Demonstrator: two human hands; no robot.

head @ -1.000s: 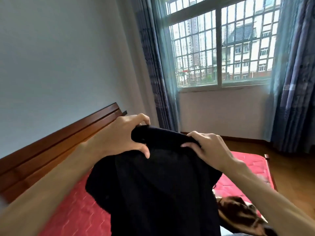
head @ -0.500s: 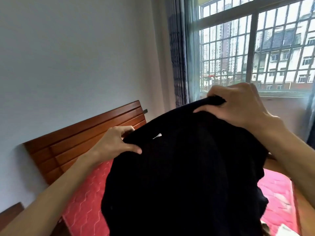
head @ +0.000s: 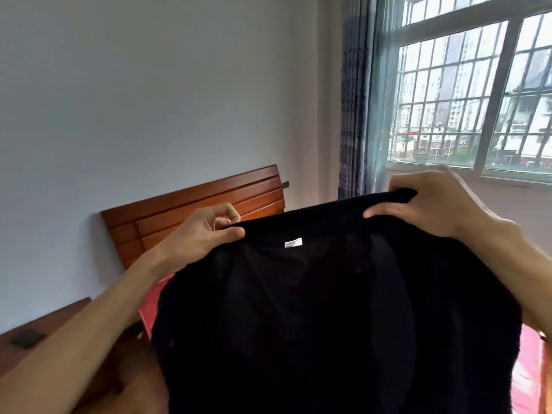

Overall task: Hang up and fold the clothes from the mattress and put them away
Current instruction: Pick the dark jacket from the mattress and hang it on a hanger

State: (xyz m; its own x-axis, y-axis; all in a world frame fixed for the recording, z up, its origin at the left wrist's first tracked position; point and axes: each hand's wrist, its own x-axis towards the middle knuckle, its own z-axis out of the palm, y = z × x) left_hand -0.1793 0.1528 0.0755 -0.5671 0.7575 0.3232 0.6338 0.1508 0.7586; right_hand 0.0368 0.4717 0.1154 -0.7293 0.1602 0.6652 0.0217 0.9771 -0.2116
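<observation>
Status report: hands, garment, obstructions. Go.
Grip: left hand and right hand both holding black garment at top edge. Garment held up over red mattress, white tag showing. No obstruction seen.

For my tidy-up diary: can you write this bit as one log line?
left hand: pinches black garment top edge | right hand: grips same edge | white label: visible near collar | red mattress: behind garment

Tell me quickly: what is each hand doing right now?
Left hand: closed, pinching the top edge of the black garment.
Right hand: closed, gripping the same edge further along.
</observation>
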